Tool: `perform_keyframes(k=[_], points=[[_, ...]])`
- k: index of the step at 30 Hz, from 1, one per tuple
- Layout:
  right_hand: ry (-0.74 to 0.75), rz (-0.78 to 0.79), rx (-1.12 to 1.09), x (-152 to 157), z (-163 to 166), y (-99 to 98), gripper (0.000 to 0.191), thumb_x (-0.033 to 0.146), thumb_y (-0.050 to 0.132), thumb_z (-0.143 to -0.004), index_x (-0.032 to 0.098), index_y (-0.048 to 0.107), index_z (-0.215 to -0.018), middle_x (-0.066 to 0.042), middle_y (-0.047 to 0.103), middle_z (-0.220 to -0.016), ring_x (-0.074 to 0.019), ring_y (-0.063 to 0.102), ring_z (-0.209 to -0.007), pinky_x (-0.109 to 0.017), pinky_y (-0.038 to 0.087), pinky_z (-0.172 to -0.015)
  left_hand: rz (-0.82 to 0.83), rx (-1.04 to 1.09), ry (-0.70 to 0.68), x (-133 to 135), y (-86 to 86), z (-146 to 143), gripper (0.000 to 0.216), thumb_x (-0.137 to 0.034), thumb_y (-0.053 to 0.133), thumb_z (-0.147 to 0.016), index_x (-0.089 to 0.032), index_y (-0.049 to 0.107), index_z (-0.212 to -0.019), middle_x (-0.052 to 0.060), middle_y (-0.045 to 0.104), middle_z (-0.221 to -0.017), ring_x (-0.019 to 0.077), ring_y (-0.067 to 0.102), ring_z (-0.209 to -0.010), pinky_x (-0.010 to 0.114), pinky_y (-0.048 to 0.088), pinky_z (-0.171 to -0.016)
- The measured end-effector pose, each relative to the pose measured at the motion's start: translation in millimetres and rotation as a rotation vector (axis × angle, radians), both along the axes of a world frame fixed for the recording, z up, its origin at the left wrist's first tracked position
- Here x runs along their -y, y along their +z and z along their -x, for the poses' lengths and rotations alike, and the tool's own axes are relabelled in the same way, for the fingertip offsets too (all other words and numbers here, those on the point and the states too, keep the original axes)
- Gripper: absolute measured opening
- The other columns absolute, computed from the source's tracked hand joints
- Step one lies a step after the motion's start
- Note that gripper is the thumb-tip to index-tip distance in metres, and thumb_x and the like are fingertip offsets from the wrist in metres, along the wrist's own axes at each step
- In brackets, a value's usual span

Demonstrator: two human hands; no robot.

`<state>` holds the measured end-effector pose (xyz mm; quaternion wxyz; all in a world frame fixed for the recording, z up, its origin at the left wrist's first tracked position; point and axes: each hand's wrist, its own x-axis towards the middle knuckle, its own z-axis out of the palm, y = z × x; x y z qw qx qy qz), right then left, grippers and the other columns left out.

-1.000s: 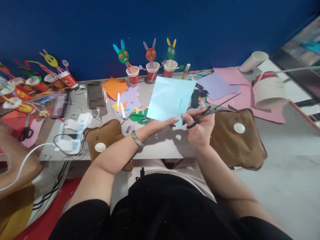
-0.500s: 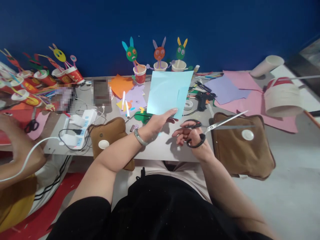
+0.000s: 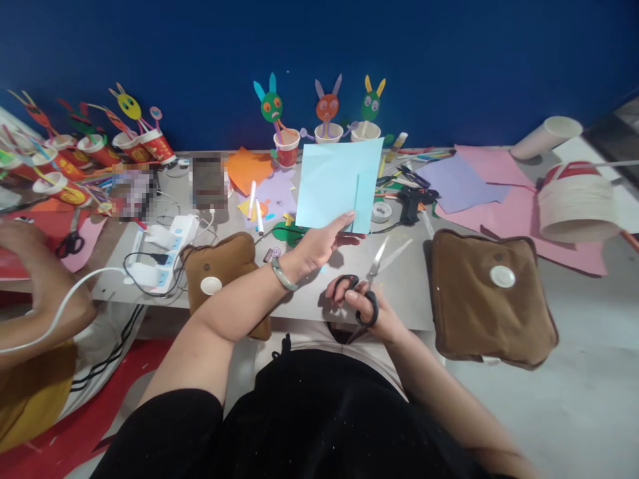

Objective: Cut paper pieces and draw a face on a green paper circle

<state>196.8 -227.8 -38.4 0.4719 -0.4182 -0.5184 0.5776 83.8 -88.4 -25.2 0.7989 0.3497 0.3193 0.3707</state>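
My left hand (image 3: 322, 249) grips the lower edge of a light blue sheet of paper (image 3: 334, 183), thumb in front and fingers behind. A narrow slit runs up the sheet near its right side, just above the thumb. My right hand (image 3: 367, 306) holds black-handled scissors (image 3: 372, 269), with thumb and fingers through the loops. The blades stand apart and point up and to the right, below the paper and not touching it. Behind the sheet are paper cups with bug-like paper figures; the green-faced one (image 3: 272, 106) has blue ears.
A brown cushion-like pouch (image 3: 489, 299) lies at right, another (image 3: 214, 266) beside my left forearm. A power strip (image 3: 172, 249) with cables sits at left. Beyond are a glue gun (image 3: 412, 199), a tape roll (image 3: 382, 211), pink paper (image 3: 519, 213) and a co-worker's arm (image 3: 44, 286).
My right hand has moved left and turned, so the scissor blades swing from pointing right to pointing up. The blue paper stays in my left hand, nearly still. The view has shifted slightly.
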Motion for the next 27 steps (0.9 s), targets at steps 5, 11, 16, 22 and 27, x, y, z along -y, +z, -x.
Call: perform_keyframes(k=[5,11,16,22,27], points=[[0.098,-0.016,-0.037,-0.7,6.3,-6.6,0.058,0.076,0.069,-0.094,0.022,0.068,-0.072,-0.005,0.067,-0.075,-0.0207,0.063,-0.072,-0.037,0.056,-0.073,-0.008,0.033,0.005,0.3,2.5,1.5,0.029,-0.043,0.089,-0.084,-0.021,0.074,-0.096,0.005,0.078,-0.101,0.0254,0.076,-0.108,0.043,0.058,-0.101],[-0.121,-0.061,-0.071,-3.3,-3.6,-13.2,0.052,0.072,0.073,-0.092,0.023,0.071,-0.075,-0.004,0.070,-0.081,-0.0181,0.061,-0.066,-0.035,0.051,-0.065,-0.044,-0.026,0.005,1.6,-3.0,0.1,0.038,-0.053,0.090,-0.082,-0.021,0.078,-0.098,0.007,0.081,-0.098,0.0263,0.076,-0.104,0.043,0.058,-0.097],[-0.339,-0.128,-0.019,-6.5,-11.9,-16.6,0.045,0.062,0.076,-0.093,0.024,0.071,-0.070,-0.004,0.072,-0.080,-0.0186,0.061,-0.068,-0.034,0.051,-0.063,-0.140,-0.136,-0.034,4.4,-7.1,6.1,0.046,-0.066,0.084,-0.085,-0.023,0.081,-0.102,0.007,0.081,-0.094,0.0281,0.076,-0.103,0.044,0.058,-0.100],[-0.686,-0.295,0.147,-13.8,-33.7,-6.4,0.031,0.046,0.085,-0.089,0.024,0.071,-0.071,-0.004,0.073,-0.086,-0.0209,0.069,-0.082,-0.036,0.056,-0.074,-0.344,-0.354,-0.180,2.2,5.5,18.1,0.038,-0.060,0.076,-0.092,-0.022,0.080,-0.088,0.007,0.081,-0.093,0.0256,0.074,-0.098,0.042,0.052,-0.110],[-0.949,-0.521,0.424,-12.7,-67.7,13.5,0.015,0.036,0.087,-0.086,0.024,0.078,-0.083,-0.006,0.072,-0.097,-0.0212,0.069,-0.084,-0.036,0.057,-0.073,-0.403,-0.580,-0.371,-5.7,10.7,25.0,0.032,-0.048,0.086,-0.081,-0.022,0.068,-0.078,0.003,0.067,-0.067,0.0195,0.061,-0.060,0.039,0.054,-0.070]])
